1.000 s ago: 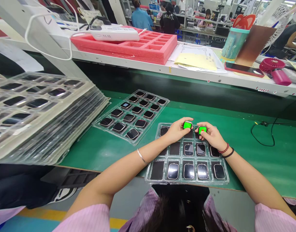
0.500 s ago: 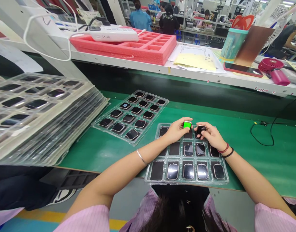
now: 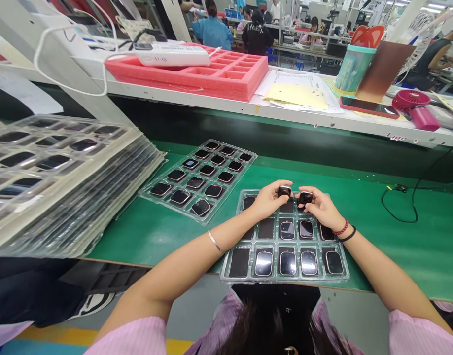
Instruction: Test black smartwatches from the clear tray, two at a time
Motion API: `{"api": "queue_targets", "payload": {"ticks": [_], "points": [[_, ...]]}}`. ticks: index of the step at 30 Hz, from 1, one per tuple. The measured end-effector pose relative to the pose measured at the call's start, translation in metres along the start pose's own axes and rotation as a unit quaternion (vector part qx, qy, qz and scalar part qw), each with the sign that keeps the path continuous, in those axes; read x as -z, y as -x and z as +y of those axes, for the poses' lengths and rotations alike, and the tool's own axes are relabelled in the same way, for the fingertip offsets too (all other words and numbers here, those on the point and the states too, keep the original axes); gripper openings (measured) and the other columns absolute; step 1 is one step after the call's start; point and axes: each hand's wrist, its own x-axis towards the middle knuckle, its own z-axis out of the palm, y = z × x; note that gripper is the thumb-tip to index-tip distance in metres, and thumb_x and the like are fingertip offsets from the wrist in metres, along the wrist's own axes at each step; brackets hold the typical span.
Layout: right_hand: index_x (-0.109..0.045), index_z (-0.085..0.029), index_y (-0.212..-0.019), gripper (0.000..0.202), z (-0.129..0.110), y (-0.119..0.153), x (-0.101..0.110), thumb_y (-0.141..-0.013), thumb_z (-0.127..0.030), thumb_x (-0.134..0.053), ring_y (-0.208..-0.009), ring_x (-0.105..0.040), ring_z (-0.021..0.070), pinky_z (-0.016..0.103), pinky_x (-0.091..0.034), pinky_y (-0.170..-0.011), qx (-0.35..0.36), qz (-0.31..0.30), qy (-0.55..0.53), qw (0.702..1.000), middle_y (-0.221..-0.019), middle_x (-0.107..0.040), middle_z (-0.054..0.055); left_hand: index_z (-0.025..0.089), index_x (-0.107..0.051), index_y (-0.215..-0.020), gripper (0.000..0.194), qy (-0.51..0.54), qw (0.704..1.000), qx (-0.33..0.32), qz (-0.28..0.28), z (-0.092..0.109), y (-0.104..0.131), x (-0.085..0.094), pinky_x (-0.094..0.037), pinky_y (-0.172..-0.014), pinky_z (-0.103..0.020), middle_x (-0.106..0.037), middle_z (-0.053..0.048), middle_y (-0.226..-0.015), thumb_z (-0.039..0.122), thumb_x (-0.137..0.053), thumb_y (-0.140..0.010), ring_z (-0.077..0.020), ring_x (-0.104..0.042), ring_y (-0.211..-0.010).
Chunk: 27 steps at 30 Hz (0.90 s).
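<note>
My left hand is closed on a square watch with a dark screen, above the back row of the near clear tray. Just right of it, my right hand grips a second dark-screened watch. The two watches are close together but apart. In the near tray lie several dark, glossy watches, such as one at the front; a few compartments, one at the front left, show only dark lining. My wrists partly cover the tray's sides.
A second tray of watches lies to the left on the green table. Tall stacked trays stand far left. A shelf with red foam runs behind; a black cable lies right.
The watch screen in my left hand has turned from bright green to dark. Both hands have barely moved, and the camera view has shifted slightly.
</note>
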Motion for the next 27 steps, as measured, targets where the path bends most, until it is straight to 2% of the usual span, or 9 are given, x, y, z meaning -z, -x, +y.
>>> {"api": "queue_targets", "payload": {"ticks": [4,7,12,21,23,27], "points": [[-0.049,-0.019,-0.122,0.038,0.002,-0.001,0.000,-0.084,-0.021,-0.050,-0.080,-0.065,0.0171,0.030,-0.055,-0.065,0.006,0.013,0.008,1.000,-0.112,-0.062,0.010,0.013,-0.049,-0.121,0.052,0.003,1.000,0.010,-0.002,0.001,0.000,-0.001,-0.048,-0.081,-0.030,-0.063,-0.008,-0.098,0.012,-0.056,-0.069,-0.0169,-0.060,-0.090],[-0.048,-0.019,-0.122,0.042,0.003,-0.002,-0.001,-0.080,-0.018,-0.050,-0.083,-0.065,0.0176,0.030,-0.055,-0.067,0.004,0.013,0.002,1.000,-0.114,-0.061,0.011,0.013,-0.049,-0.122,0.054,0.001,1.000,0.014,-0.007,0.001,-0.001,-0.001,-0.048,-0.081,-0.030,-0.062,-0.008,-0.099,0.010,-0.053,-0.067,-0.0166,-0.059,-0.090],[-0.048,-0.020,-0.123,0.051,0.003,-0.002,-0.001,-0.073,-0.013,-0.047,-0.087,-0.064,0.0178,0.030,-0.054,-0.069,-0.004,0.012,-0.004,1.000,-0.117,-0.059,0.010,0.014,-0.048,-0.124,0.056,-0.015,1.000,0.010,-0.012,-0.001,0.000,0.000,-0.048,-0.083,-0.031,-0.062,-0.008,-0.101,0.011,-0.054,-0.068,-0.0169,-0.059,-0.091],[-0.047,-0.021,-0.124,0.051,0.005,-0.003,-0.003,-0.074,-0.012,-0.052,-0.088,-0.063,0.0161,0.029,-0.054,-0.073,-0.011,0.008,-0.025,1.000,-0.116,-0.058,0.009,0.015,-0.046,-0.124,0.056,-0.010,1.000,0.020,-0.014,0.000,0.000,-0.001,-0.047,-0.085,-0.032,-0.061,-0.009,-0.103,0.013,-0.057,-0.069,-0.0173,-0.059,-0.094],[-0.044,-0.022,-0.127,0.058,0.005,-0.004,-0.001,-0.072,-0.012,-0.059,-0.084,-0.062,0.0143,0.026,-0.054,-0.070,-0.014,0.019,-0.061,0.998,-0.116,-0.057,0.008,0.016,-0.043,-0.125,0.060,0.027,0.999,0.025,-0.004,0.002,-0.001,-0.001,-0.048,-0.081,-0.028,-0.061,-0.008,-0.102,0.012,-0.061,-0.067,-0.0163,-0.060,-0.093],[-0.042,-0.024,-0.128,0.068,0.004,-0.007,0.009,-0.068,-0.017,-0.071,-0.067,-0.059,0.0092,0.020,-0.054,-0.058,-0.068,0.041,-0.206,0.975,-0.116,-0.058,0.007,0.016,-0.039,-0.125,0.068,0.142,0.988,0.068,0.002,0.008,-0.001,0.002,-0.043,-0.054,-0.018,-0.062,-0.011,-0.105,0.017,-0.071,-0.065,-0.0114,-0.062,-0.069]]}}
